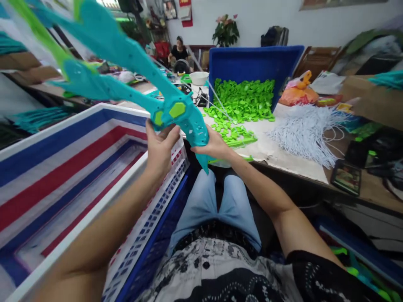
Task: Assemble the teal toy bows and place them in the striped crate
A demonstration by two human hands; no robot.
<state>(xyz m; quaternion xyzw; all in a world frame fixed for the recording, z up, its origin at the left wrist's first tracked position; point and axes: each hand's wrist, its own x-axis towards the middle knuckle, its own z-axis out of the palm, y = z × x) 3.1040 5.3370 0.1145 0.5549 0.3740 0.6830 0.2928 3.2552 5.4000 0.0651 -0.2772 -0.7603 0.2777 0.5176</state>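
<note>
A large teal plastic toy bow (138, 63) with lime green inlays is held up in front of me, its two long limbs reaching to the upper left. My left hand (161, 144) grips it from below, near the green hexagonal inlays, with thumb and fingers closed. Around the bow's teal handle, my right hand (215, 144) is wrapped, part of its fingers hidden behind it. Thin white cord (217, 97) stretches across the view behind the bow. Loose lime green plastic pieces (233, 133) lie on the table just beyond my right hand.
A blue bin (256, 63) lies tipped on the table (296, 161), spilling green pieces. A bundle of white cords (307, 132) sits to its right. On my left stands a white crate (103, 107) with a striped lining. Another person (180, 52) sits at the far end.
</note>
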